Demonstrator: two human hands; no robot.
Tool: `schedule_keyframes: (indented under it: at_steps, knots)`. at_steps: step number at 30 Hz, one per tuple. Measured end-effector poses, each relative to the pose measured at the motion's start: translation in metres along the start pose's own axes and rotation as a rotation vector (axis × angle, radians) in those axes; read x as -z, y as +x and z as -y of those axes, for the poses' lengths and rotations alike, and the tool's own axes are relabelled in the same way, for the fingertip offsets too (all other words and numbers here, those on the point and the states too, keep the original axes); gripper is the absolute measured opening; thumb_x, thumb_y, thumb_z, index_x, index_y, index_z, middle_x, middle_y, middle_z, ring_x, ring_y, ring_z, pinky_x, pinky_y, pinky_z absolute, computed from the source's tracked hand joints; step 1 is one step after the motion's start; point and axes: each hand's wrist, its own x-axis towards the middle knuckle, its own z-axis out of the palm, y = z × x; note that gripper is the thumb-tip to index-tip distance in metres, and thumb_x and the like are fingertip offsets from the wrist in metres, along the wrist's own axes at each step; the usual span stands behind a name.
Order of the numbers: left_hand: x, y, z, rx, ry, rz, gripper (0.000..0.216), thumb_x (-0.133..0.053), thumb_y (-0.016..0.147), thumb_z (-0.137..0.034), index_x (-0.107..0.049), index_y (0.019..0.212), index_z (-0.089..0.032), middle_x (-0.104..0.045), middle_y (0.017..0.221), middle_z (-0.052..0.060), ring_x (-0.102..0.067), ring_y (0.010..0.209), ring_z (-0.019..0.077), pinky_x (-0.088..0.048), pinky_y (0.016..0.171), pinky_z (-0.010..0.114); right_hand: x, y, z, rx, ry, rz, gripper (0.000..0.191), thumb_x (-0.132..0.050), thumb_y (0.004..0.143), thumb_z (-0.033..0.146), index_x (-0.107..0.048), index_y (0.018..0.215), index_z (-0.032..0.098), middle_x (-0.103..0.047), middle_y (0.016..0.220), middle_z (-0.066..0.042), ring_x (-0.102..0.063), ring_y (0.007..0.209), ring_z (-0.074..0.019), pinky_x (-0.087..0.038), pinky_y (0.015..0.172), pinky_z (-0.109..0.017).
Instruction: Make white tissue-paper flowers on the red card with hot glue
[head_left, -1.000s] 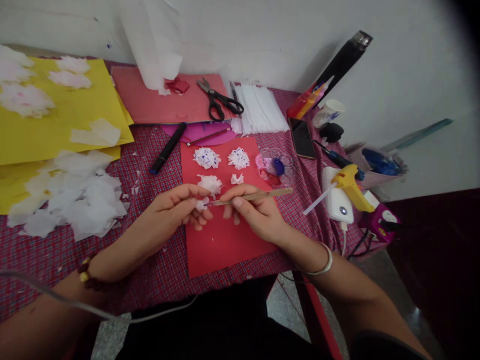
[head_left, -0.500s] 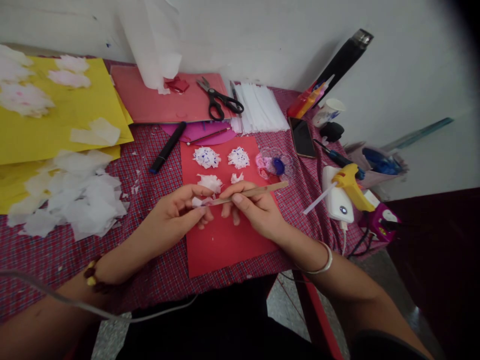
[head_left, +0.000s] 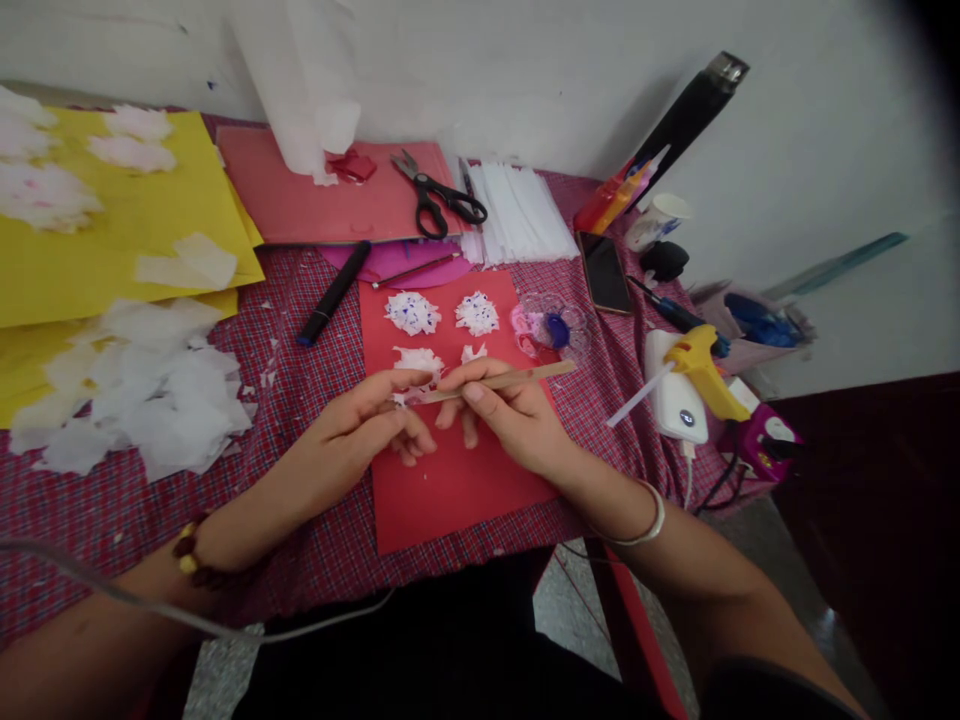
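My right hand (head_left: 517, 415) pinches a thin wooden stick (head_left: 529, 375), its left end pointing toward my other hand. Between the thumb and fingers of my left hand (head_left: 375, 415) is a small piece of white tissue paper (head_left: 403, 398), touching the stick's tip and partly hidden. Both hands are above a red sheet of paper (head_left: 442, 500). Beyond them on this sheet lie a blue-speckled paper flower (head_left: 412, 313), a second speckled flower (head_left: 477, 314), a plain white paper tuft (head_left: 418, 360) and a smaller white tuft (head_left: 472, 354).
A clear palette (head_left: 574, 335) holds pink and blue paint. Cut white tissue pieces (head_left: 187, 400) are piled at left beside yellow paper (head_left: 172, 215). Scissors (head_left: 435, 195), a black marker (head_left: 334, 293) and white strips (head_left: 521, 215) lie behind. A phone (head_left: 604, 272) and yellow glue gun (head_left: 705, 370) are at right.
The tissue piece in my left hand has turned or folded and shows less. My left fingers have shifted slightly around it; my right hand and the stick have barely moved.
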Motion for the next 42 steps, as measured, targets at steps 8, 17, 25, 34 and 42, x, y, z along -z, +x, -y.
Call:
schedule_keyframes:
  at_steps: [8, 17, 25, 34, 42]
  knots:
    - [0.001, 0.000, -0.002, 0.029, 0.085, -0.028, 0.047, -0.041, 0.090, -0.014, -0.056, 0.135, -0.016, -0.070, 0.069, -0.001, -0.061, 0.061, 0.0128, -0.049, 0.060, 0.024, -0.002, 0.000, 0.001, -0.001, 0.004, 0.007, 0.025, -0.056, 0.100, 0.040, -0.065, 0.103, 0.017, -0.070, 0.081, 0.000, -0.058, 0.051, -0.0046, -0.048, 0.051, -0.019]
    - [0.001, -0.003, 0.003, 0.009, 0.050, 0.015, 0.062, -0.042, 0.096, -0.021, -0.034, 0.157, -0.019, -0.070, 0.069, -0.001, -0.059, 0.058, 0.0125, -0.049, 0.058, 0.023, 0.001, 0.004, -0.002, -0.030, 0.047, -0.079, 0.022, -0.057, 0.100, 0.039, -0.063, 0.101, 0.018, -0.071, 0.080, 0.001, -0.058, 0.050, -0.0050, -0.046, 0.048, -0.018]
    - [-0.003, -0.005, -0.006, -0.040, 0.242, -0.082, 0.066, -0.045, 0.093, -0.022, -0.032, 0.158, -0.015, -0.068, 0.066, -0.001, -0.061, 0.057, 0.0138, -0.050, 0.058, 0.024, 0.003, 0.002, 0.002, -0.016, -0.171, -0.158, 0.026, -0.053, 0.101, 0.040, -0.063, 0.104, 0.016, -0.068, 0.085, -0.001, -0.055, 0.052, -0.0051, -0.045, 0.051, -0.020]
    - [-0.008, -0.009, -0.006, -0.207, 0.567, -0.057, 0.066, -0.041, 0.096, -0.019, -0.026, 0.159, -0.016, -0.068, 0.070, -0.003, -0.061, 0.060, 0.0130, -0.048, 0.061, 0.025, -0.007, 0.005, 0.005, -0.074, -0.082, -0.017, 0.029, -0.070, 0.089, 0.043, -0.059, 0.099, 0.018, -0.062, 0.089, -0.001, -0.056, 0.076, -0.0094, -0.048, 0.069, -0.023]
    - [-0.014, -0.009, -0.005, -0.248, 0.477, -0.017, 0.068, -0.046, 0.094, -0.019, -0.024, 0.158, -0.018, -0.068, 0.071, -0.003, -0.062, 0.063, 0.0139, -0.050, 0.065, 0.028, -0.015, 0.006, 0.006, -0.099, -0.198, -0.061, 0.025, -0.070, 0.086, 0.041, -0.061, 0.083, 0.017, -0.060, 0.076, 0.002, -0.052, 0.070, -0.0104, -0.043, 0.066, -0.024]
